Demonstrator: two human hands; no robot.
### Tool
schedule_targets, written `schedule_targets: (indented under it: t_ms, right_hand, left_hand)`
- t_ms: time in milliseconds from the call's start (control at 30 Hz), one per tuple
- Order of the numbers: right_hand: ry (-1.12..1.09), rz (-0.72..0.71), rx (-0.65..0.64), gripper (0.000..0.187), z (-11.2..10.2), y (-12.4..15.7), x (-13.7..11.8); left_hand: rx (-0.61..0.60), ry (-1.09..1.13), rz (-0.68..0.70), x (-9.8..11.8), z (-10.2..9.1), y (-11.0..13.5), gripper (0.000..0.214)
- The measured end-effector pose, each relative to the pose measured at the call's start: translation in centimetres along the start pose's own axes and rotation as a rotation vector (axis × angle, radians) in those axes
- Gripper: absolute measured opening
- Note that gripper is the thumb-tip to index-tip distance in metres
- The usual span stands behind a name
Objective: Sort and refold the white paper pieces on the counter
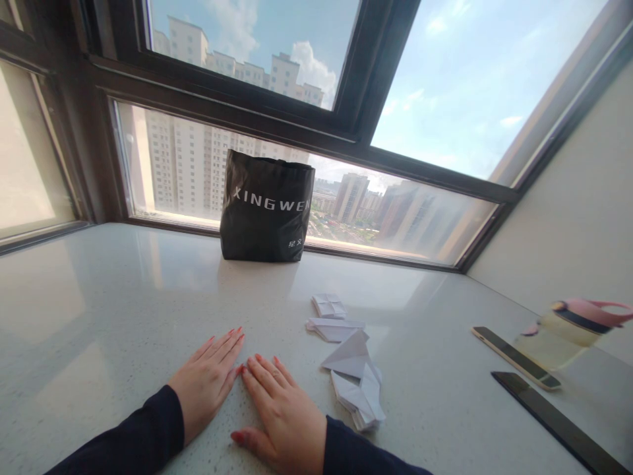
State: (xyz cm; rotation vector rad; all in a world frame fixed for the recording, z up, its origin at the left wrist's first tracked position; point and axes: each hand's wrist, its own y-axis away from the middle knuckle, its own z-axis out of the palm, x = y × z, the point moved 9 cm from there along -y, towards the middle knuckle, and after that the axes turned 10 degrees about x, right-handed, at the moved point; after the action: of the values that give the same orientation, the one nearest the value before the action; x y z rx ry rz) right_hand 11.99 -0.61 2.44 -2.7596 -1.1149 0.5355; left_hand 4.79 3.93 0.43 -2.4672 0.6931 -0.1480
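My left hand (210, 376) lies flat on the speckled white countertop (123, 316), its fingers stretched out and holding nothing. Beside it, my right hand (279, 406) also rests palm down with fingers extended and the thumb spread. The fingertips of the right hand come close to the left thumb; whether they touch is hard to tell. Just right of my right hand is a row of folded white papers: a creased square (329, 305), a flat folded strip (336, 328), a pointed folded piece (350, 355) and a stack of folded paper (360, 399) nearest me.
A black bag (267, 218) with white lettering stands at the back against the window. On the right lie a phone (517, 357) and a long dark flat object (558, 419). A pale yellow bottle (566, 336) with a pink lid is by the right wall.
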Motion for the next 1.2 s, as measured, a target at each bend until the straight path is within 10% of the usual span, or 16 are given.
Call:
schedule_targets:
  t_ms: [1200]
  right_hand:
    - [0.052,-0.034,0.025,0.066,-0.02,0.1,0.0]
  left_hand:
    - [0.026,0.003,0.01,0.01,0.02,0.02,0.043]
